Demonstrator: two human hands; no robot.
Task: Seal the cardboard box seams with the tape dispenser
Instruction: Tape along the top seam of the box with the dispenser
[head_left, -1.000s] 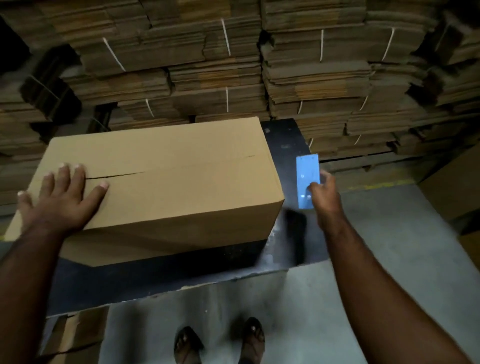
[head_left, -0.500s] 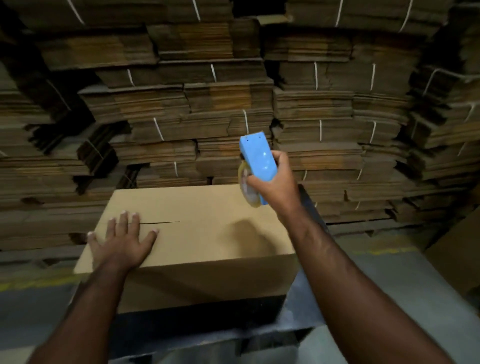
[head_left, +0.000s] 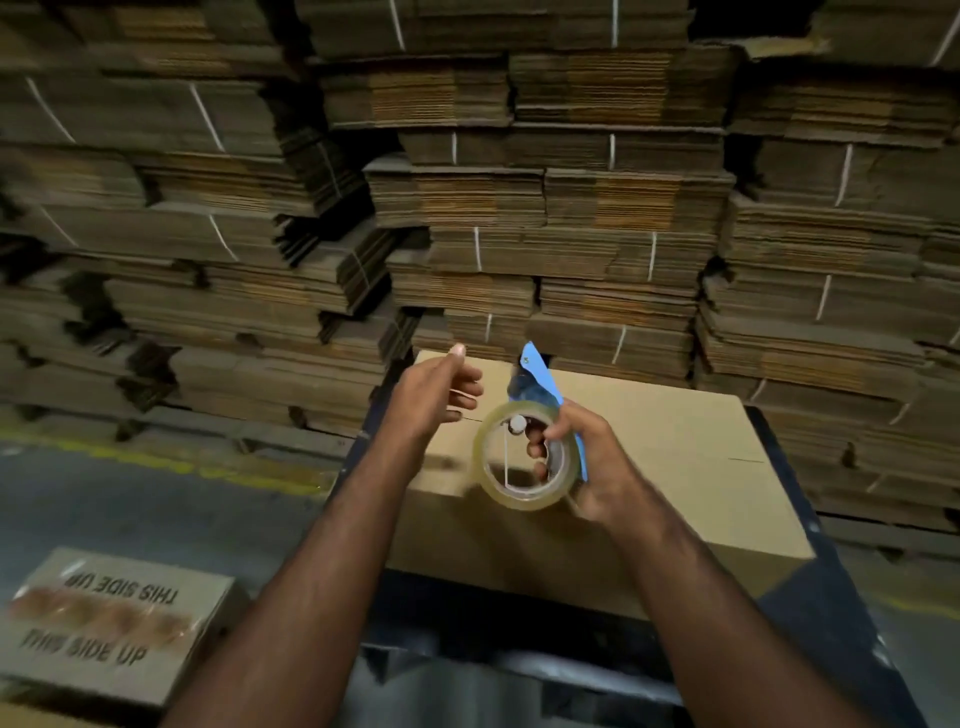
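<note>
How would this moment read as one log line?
right hand: grips tape dispenser | left hand: open, above cardboard box | seam: untaped

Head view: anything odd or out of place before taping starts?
Nothing damaged. The brown cardboard box sits square on the dark table, top seam untaped. The right hand grips the blue tape dispenser; the left hand hovers open. A printed "THIS SIDE UP" carton reads upside down from here.

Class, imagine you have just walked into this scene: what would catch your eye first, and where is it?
First, the blue tape dispenser with its clear tape roll, gripped in the right hand over the box at centre. The left hand hovers open beside it. Behind, bundled flat cardboard fills the whole background.
</note>
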